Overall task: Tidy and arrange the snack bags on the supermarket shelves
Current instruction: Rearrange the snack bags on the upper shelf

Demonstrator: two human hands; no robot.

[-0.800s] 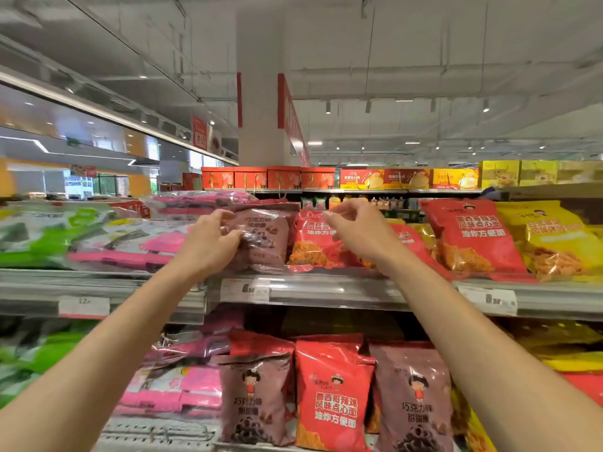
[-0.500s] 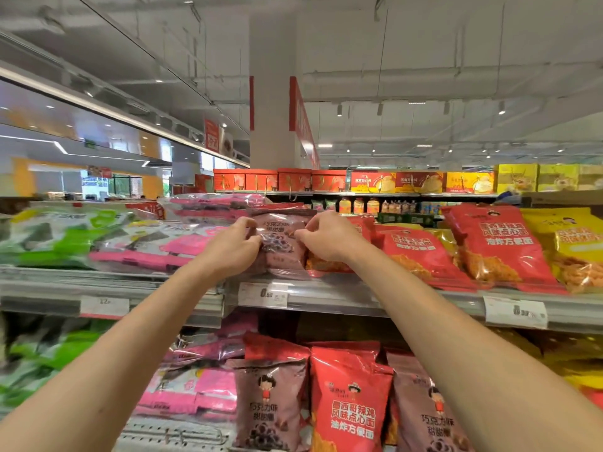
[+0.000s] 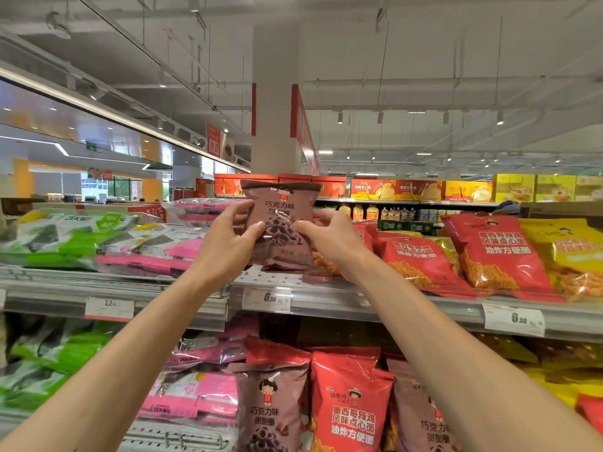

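Brown bag: you hold the chocolate ring bag upright at the front of the top shelf; its bottom edge seems to rest on more brown bags lying flat there.
Left hand: your left hand pinches the bag's left side, thumb on the front, fingers curled behind.
Right hand: your right hand does the same on the right side, thumb pressed near the clear window.
Risk, tipping: let go too soon and the bag will likely fall forward off the shelf lip, since nothing props it from the front.
Risk, crushing: squeeze harder and you may crack the rings inside; the film looks thin and puffy.
Risk, neighbours: your right wrist sits close to the red noodle-snack bags; a sideways sweep could drag them out of line.
Bag print: 巧克力味, with a second line partly covered by your thumbs; the same bag on the lower shelf reads 巧克力味 甜甜圈.
Red bag print: 墨西哥辣鸡风味点心面, 油炸方便面.
Price tags: 6.50 under the bag; 12 on the left tag, rest blurred.
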